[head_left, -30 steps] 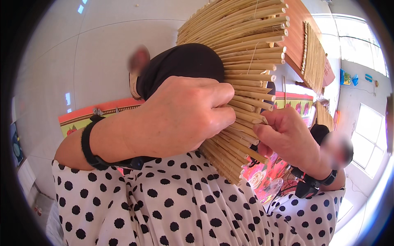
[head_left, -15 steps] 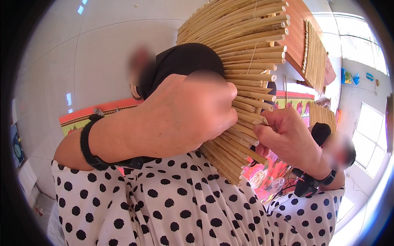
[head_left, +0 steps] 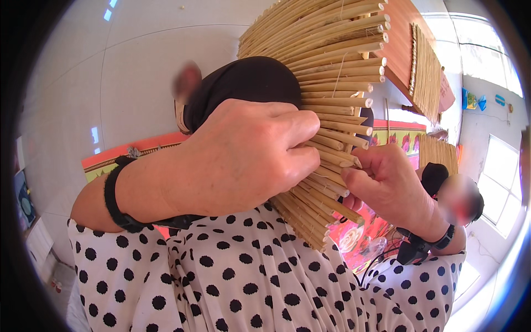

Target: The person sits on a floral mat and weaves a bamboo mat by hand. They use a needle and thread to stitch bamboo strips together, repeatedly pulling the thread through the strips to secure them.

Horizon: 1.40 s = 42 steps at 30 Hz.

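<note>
A mat of pale reed stalks (head_left: pixel 332 83), bound side by side with thin thread, curves across my bent knee in black cloth (head_left: pixel 249 77). My left hand (head_left: pixel 249 155) is closed over the stalks in the mat's lower part, fingertips partly hidden behind the thumb side. At the mat's right edge, my right hand (head_left: pixel 384 180) pinches the cut end of one reed between thumb and forefinger. Below both hands the mat continues down in a narrower fan (head_left: pixel 310 216) over my dotted clothing. Thin thread (head_left: pixel 338 74) crosses the stalks near their ends.
A wooden table (head_left: pixel 401 50) at the upper right carries another reed mat (head_left: pixel 423 72). More bundled reeds (head_left: pixel 440 152) stand to the right. A red floral mat (head_left: pixel 351 238) lies beneath me, with dark cables beside it. Pale tiled floor (head_left: pixel 149 83) spreads to the upper left.
My left hand's fingers have shifted slightly on the stalks. My right hand keeps its pinch in almost the same place, and the mat has barely moved.
</note>
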Motion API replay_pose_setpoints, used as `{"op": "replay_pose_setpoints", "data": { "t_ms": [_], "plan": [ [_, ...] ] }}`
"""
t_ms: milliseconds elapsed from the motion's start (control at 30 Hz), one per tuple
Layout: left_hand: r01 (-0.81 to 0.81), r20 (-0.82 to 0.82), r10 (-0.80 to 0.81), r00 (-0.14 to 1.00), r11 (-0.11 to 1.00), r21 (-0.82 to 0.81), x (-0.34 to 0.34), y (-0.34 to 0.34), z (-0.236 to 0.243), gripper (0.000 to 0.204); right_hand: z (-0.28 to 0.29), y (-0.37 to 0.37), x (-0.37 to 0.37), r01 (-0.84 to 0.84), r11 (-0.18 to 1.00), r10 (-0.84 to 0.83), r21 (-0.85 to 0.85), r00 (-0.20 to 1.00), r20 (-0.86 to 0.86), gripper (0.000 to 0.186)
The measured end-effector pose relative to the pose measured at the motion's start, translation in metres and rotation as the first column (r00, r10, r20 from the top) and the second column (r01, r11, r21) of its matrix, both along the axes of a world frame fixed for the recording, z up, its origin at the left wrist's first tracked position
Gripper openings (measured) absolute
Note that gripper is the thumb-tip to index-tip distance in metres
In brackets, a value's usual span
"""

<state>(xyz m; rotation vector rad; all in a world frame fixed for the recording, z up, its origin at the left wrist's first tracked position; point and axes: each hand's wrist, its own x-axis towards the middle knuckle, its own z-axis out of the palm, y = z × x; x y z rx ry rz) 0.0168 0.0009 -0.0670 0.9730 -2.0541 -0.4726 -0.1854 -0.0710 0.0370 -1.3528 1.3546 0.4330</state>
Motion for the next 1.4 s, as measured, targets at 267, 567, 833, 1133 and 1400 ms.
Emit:
{"op": "replay_pose_setpoints", "data": {
  "t_ms": [267,567,833,1133,1400],
  "plan": [
    [0.003,0.075,-0.004,0.997,1.0,0.023,0.003,0.003,0.003,0.019,0.0,0.001,0.0,0.012,1.0,-0.012,0.001,1.0,0.011,0.032],
    [0.022,0.027,-0.021,0.999,0.999,-0.037,-0.002,0.002,0.005,0.02,0.0,0.003,0.001,0.033,0.999,-0.033,0.005,0.999,0.042,0.031],
    [0.094,0.112,-0.085,0.99,0.993,-0.075,-0.002,-0.003,0.013,0.016,-0.001,0.005,0.001,0.018,0.999,-0.014,-0.043,0.995,0.098,0.028],
    [0.052,0.127,-0.068,0.99,0.991,0.126,-0.002,-0.002,0.011,0.008,-0.01,0.005,-0.01,-0.126,0.982,0.136,-0.141,0.989,0.057,0.026],
    [0.122,0.24,-0.203,0.949,0.942,0.311,0.006,-0.011,0.024,0.008,-0.019,0.001,-0.021,-0.122,0.977,0.131,-0.178,0.99,0.044,0.029]
  ]
}}
